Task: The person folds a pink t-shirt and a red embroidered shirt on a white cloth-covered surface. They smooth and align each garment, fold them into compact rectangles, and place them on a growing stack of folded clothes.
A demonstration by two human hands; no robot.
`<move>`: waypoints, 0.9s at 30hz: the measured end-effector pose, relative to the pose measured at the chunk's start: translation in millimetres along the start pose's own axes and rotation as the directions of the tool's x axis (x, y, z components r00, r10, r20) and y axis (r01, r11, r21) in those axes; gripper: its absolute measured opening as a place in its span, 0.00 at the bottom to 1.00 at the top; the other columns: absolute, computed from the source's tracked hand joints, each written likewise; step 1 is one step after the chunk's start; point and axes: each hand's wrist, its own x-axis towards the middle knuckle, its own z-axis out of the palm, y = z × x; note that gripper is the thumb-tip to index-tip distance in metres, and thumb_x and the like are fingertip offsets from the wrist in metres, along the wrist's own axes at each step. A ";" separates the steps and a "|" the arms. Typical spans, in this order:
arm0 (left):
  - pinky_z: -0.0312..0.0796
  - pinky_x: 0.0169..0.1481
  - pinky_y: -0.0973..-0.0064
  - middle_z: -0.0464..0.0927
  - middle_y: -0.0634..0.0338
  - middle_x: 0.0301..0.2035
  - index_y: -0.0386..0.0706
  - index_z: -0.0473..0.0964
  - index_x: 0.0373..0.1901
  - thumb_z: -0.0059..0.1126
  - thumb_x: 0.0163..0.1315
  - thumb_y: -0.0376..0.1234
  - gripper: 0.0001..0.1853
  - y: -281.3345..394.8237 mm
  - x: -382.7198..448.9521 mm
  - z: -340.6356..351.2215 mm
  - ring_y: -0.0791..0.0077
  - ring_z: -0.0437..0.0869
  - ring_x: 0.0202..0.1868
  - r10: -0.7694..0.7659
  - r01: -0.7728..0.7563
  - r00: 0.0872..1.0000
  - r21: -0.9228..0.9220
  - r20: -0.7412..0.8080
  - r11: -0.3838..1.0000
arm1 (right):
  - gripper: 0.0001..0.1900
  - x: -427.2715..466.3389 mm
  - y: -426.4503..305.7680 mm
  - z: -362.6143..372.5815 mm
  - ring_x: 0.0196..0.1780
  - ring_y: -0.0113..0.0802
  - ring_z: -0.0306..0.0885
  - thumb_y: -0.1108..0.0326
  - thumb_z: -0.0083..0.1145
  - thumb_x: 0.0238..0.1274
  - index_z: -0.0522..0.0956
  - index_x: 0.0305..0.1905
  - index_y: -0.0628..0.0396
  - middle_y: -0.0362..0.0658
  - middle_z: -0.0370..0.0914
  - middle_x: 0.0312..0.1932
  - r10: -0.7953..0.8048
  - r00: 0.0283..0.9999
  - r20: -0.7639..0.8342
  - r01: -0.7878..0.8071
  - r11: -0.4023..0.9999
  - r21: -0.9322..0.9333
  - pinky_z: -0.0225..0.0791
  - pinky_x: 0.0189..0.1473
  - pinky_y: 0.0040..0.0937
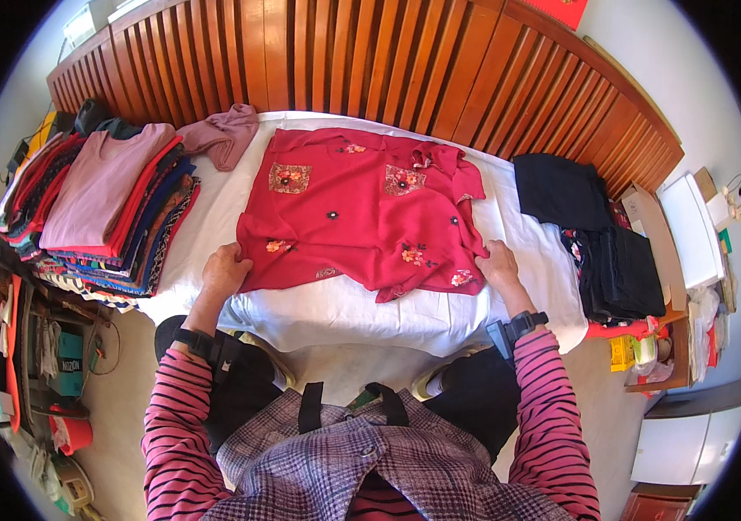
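Spread out before me on a white sheet [338,319] lies a red garment [338,221] with embroidered flowers and two patterned patches. Its cloth is wrinkled, and the far right corner is bunched up. My left hand [225,268] pinches the garment's near left edge between thumb and fingers. At the near right edge, my right hand [499,264] grips the same cloth. Part of the near hem is folded and uneven between the hands.
Stacks of folded clothes [106,189] stand on the left, with a crumpled mauve garment [224,133] behind. Folded black clothes [624,273] lie at the right beside a cardboard box [657,234]. A slatted wooden headboard [370,58] borders the far side.
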 end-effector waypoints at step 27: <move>0.77 0.46 0.66 0.80 0.54 0.35 0.38 0.79 0.35 0.69 0.57 0.30 0.08 8.0 -26.9 -14.8 0.56 0.85 0.36 0.304 -0.344 0.929 -0.191 -0.212 0.919 | 0.05 -54.6 -36.7 -19.5 0.50 0.45 0.77 0.72 0.65 0.58 0.80 0.39 0.56 0.44 0.79 0.40 -0.594 0.791 -0.146 0.612 0.764 0.204 0.71 0.55 0.40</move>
